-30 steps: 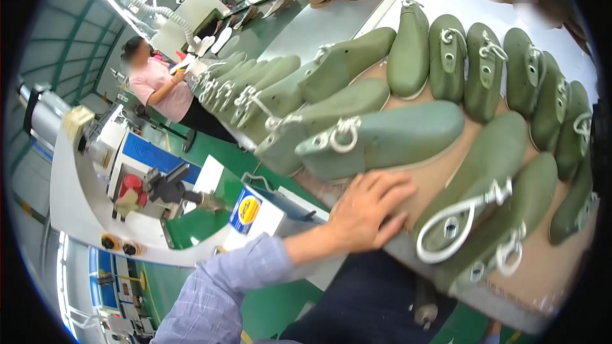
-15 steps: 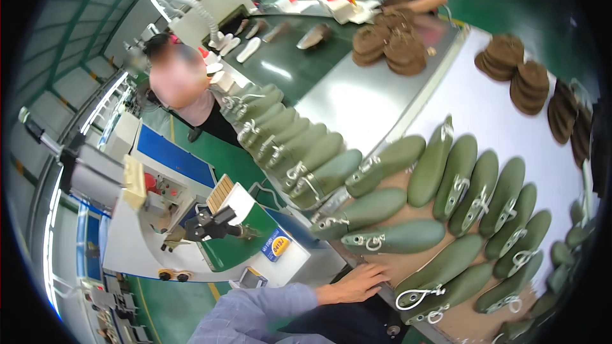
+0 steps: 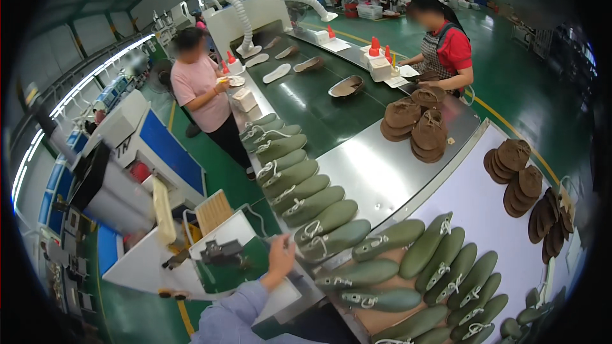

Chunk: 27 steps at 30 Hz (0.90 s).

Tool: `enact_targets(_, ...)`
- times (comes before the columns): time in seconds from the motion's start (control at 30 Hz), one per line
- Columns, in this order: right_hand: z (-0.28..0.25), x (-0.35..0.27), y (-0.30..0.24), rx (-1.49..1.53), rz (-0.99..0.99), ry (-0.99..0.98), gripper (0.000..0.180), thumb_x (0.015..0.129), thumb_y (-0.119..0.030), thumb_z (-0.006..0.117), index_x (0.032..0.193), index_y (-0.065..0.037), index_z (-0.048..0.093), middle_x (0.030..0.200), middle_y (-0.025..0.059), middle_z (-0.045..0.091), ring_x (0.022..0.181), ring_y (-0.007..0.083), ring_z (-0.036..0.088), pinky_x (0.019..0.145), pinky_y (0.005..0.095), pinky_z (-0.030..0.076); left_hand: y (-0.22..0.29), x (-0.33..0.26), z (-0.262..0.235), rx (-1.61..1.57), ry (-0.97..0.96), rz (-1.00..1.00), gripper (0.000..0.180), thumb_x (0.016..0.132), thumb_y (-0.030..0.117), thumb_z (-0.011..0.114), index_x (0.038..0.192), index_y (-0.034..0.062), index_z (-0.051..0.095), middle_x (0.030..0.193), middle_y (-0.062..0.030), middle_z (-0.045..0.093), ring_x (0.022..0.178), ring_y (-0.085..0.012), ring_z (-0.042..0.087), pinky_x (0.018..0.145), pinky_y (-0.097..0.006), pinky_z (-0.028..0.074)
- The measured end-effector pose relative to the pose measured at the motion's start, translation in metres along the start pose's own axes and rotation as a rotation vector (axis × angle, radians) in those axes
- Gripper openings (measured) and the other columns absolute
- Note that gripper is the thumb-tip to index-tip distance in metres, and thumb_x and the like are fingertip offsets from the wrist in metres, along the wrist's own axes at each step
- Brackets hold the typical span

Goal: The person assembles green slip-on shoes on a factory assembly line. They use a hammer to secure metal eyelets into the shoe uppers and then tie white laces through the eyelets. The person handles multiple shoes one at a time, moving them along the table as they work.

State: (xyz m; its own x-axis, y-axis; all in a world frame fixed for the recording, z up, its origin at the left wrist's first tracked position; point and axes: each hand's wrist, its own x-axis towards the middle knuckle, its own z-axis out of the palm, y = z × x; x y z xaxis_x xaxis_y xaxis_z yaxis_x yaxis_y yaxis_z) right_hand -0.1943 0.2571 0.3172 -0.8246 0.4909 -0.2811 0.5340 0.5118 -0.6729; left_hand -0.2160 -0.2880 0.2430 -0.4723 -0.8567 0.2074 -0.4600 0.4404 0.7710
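Note:
My left hand is raised beside the near table edge, left of the green shoe lasts. It seems to touch none of them; its fingers are partly hidden and too small to make out. Green foot-shaped shoe lasts with white cords lie in a slanting row along the table's left edge. More green lasts lie close together on a brown board at the near end. My right hand is out of view.
Brown shoe uppers stand in stacks on the metal plate and in others on the white tabletop. A conveyor carries soles and shoes between two co-workers. A machine bench stands at left.
My left hand has lifted from the near table edge and moved up and left. The view has tilted up, showing more of the conveyor and co-workers. The lasts appear unmoved.

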Motion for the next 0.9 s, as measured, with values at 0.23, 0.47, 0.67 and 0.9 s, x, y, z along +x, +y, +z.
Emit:
enact_targets(0.23, 0.088, -0.022, -0.108, -0.108, -0.255, 0.006, 0.035, 0.104, -0.024, 0.060, 0.121, 0.005, 0.069, 0.110, 0.0232, 0.071, 0.100, 0.0321, 0.067, 0.089, 0.0412, 0.053, -0.047, 0.237, 0.006, 0.120, 0.328, 0.156, 0.032, 0.090, 0.009, 0.066, 0.121, 0.0006, 0.062, 0.123, -0.0206, 0.060, 0.120, -0.0385, 0.055, 0.105, -0.045, 0.043)
enact_targets(0.47, 0.190, -0.026, -0.177, -0.284, -0.291, -0.289, 0.041, 0.104, -0.026, 0.061, 0.131, 0.004, 0.062, 0.126, 0.0250, 0.065, 0.111, 0.0340, 0.064, 0.096, 0.0411, 0.052, -0.107, 0.370, 0.006, 0.381, 0.280, -0.033, 0.044, 0.087, 0.021, 0.071, 0.128, 0.0070, 0.061, 0.144, -0.0192, 0.048, 0.134, -0.0390, 0.045, 0.108, -0.050, 0.040)
enact_targets(0.67, 0.238, -0.023, -0.176, -0.237, -0.154, -0.420, 0.073, 0.095, -0.038, 0.073, 0.149, 0.001, 0.044, 0.135, 0.0274, 0.055, 0.111, 0.0317, 0.059, 0.093, 0.0404, 0.052, -0.155, 0.452, -0.011, 0.561, -0.016, -0.070, 0.070, 0.075, 0.047, 0.084, 0.134, 0.0165, 0.062, 0.163, -0.0164, 0.027, 0.149, -0.0400, 0.025, 0.116, -0.064, 0.026)
enact_targets(0.9, 0.233, 0.034, -0.077, -0.843, -0.746, -0.489, 0.084, 0.086, -0.043, 0.079, 0.154, -0.015, 0.040, 0.148, 0.0261, 0.044, 0.123, 0.0423, 0.053, 0.099, 0.0487, 0.050, -0.151, 0.491, -0.001, 0.728, -0.179, -0.105, 0.081, 0.059, 0.062, 0.089, 0.120, 0.0126, 0.069, 0.160, -0.0129, 0.030, 0.148, -0.0426, 0.024, 0.113, -0.072, 0.023)
